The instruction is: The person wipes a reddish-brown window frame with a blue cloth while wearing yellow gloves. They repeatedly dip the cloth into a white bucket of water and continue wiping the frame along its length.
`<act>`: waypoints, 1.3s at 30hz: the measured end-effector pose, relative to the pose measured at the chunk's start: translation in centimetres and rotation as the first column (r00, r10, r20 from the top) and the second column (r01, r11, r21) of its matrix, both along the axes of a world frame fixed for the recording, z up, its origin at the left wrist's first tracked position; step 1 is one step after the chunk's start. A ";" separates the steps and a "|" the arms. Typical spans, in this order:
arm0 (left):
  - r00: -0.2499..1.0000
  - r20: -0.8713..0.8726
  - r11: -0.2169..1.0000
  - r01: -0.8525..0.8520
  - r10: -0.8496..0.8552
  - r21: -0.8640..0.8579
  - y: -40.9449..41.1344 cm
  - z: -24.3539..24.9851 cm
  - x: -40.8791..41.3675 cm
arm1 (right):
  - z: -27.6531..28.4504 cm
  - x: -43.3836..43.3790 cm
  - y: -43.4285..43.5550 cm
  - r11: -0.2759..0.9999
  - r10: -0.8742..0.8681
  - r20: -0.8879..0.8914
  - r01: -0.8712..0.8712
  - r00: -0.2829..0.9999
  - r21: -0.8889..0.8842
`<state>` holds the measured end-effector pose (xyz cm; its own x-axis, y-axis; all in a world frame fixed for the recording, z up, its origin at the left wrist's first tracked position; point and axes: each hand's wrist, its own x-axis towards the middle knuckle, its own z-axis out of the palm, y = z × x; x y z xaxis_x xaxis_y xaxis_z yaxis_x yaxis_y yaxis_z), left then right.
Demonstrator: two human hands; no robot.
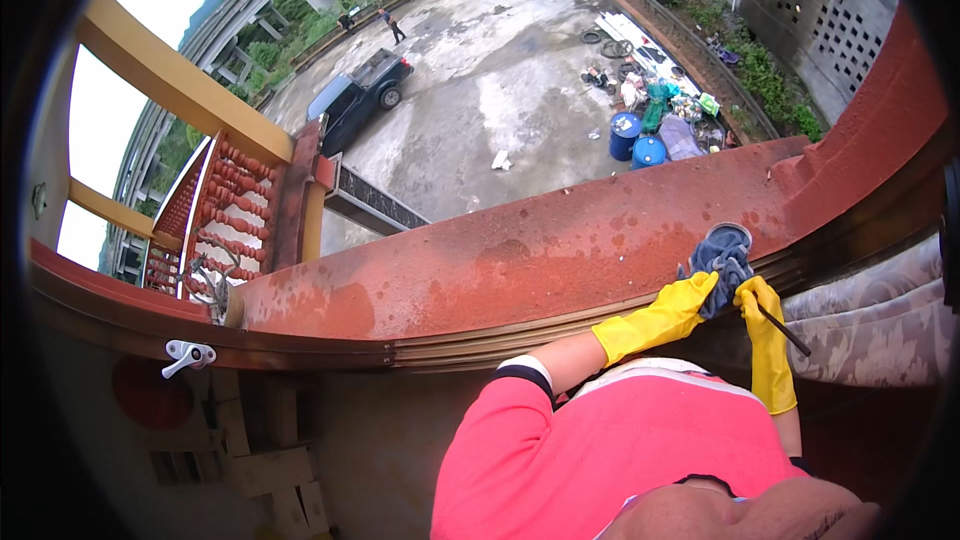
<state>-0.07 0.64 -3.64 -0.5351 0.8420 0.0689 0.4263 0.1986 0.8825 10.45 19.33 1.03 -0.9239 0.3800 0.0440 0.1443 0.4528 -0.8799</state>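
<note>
My left hand (691,292), in a yellow rubber glove, grips a crumpled blue-grey cloth (724,259). Behind the cloth shows the curved rim of a round object (733,229) at the red ledge; the cloth hides most of it, so its kind cannot be told. My right hand (757,301), gloved the same way, is closed around a thin dark rod (784,331) that slants down to the right. Its fingers are close beside the cloth; whether they also pinch it is unclear. Both hands are above the brown window frame (517,337).
Beyond the red-painted ledge (480,262), a drop leads to a concrete yard with a dark pickup (356,97), blue drums (624,136) and two people. A window handle (189,356) juts out at left. Patterned curtain fabric (877,322) hangs at right.
</note>
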 end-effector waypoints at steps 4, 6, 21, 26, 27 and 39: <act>0.997 -0.078 0.999 -0.030 0.028 -0.024 -0.1 0.6 0.3 | -1.7 1.8 2.5 0.930 -0.059 0.006 0.057 0.998 -0.364; 0.967 -0.249 0.998 -0.060 0.060 0.009 -0.9 1.2 0.7 | -1.7 2.8 3.2 0.917 -0.108 -0.049 0.081 0.993 -0.390; 0.965 0.096 0.939 -0.259 0.244 0.225 -4.0 9.8 -8.6 | -0.3 -3.2 5.9 0.785 0.163 -0.070 -0.086 0.984 0.613; 0.932 -0.058 0.885 -0.319 0.358 0.339 -3.2 16.3 -11.9 | 9.2 -5.5 9.9 0.738 -0.019 -0.309 0.222 0.951 0.638; 0.935 -0.002 0.877 -0.331 0.354 0.348 -3.0 17.5 -11.7 | 10.8 -5.7 11.0 0.664 0.006 -0.407 0.301 0.913 0.684; 0.861 -0.454 0.904 -0.017 0.230 0.426 -1.2 24.9 -12.9 | 7.5 -14.9 2.3 0.891 0.439 -0.150 -0.451 0.886 -0.052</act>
<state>-12.98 -0.60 21.22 -0.4396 0.6136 0.6559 0.8127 -0.0392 0.5813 -4.44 21.59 8.50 -0.9848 -0.0621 0.1625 -0.1739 0.3667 -0.9139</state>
